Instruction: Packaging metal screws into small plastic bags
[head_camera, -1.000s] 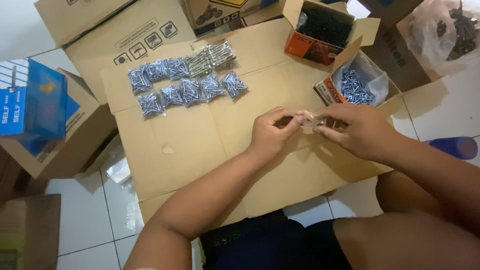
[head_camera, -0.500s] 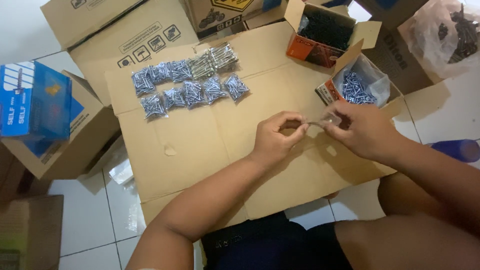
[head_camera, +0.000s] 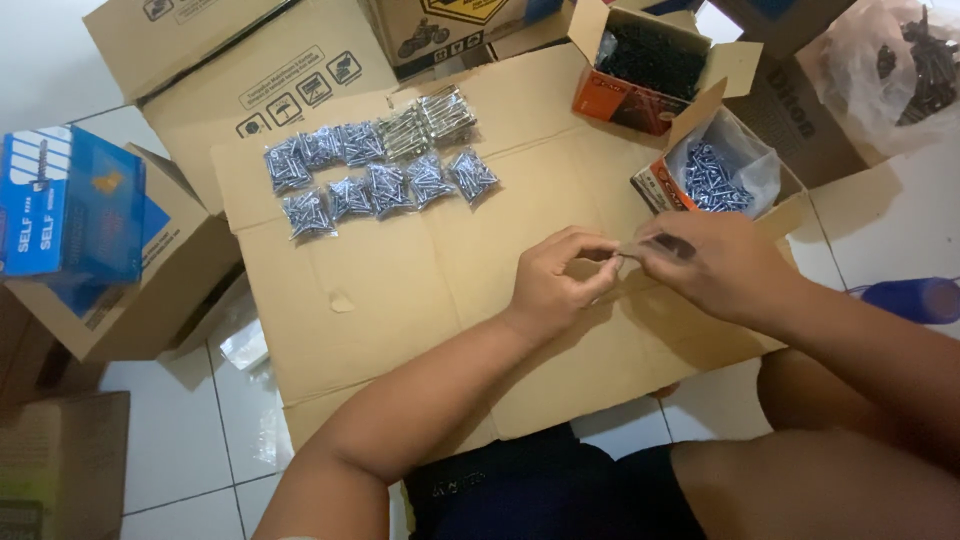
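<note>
My left hand (head_camera: 562, 278) and my right hand (head_camera: 706, 262) meet over a flattened cardboard sheet (head_camera: 400, 280). Together they pinch a small clear plastic bag (head_camera: 625, 256) between the fingertips; its contents are hidden by the fingers. Just beyond my right hand stands an open orange box (head_camera: 652, 190) lined with plastic and holding loose silver screws (head_camera: 712, 178). At the sheet's far left lie several filled small bags of screws (head_camera: 375, 170) in two rows.
A second open orange box with dark screws (head_camera: 650, 60) stands at the back. A clear bag of dark screws (head_camera: 900, 70) sits far right. Cardboard cartons (head_camera: 230, 50) line the back, a blue box (head_camera: 70, 205) on a carton at left. A blue object (head_camera: 915, 298) lies on white tiles.
Both hands stayed together over the sheet and shifted slightly; the fingers keep working the small bag between them. The rows of bags have not moved.
</note>
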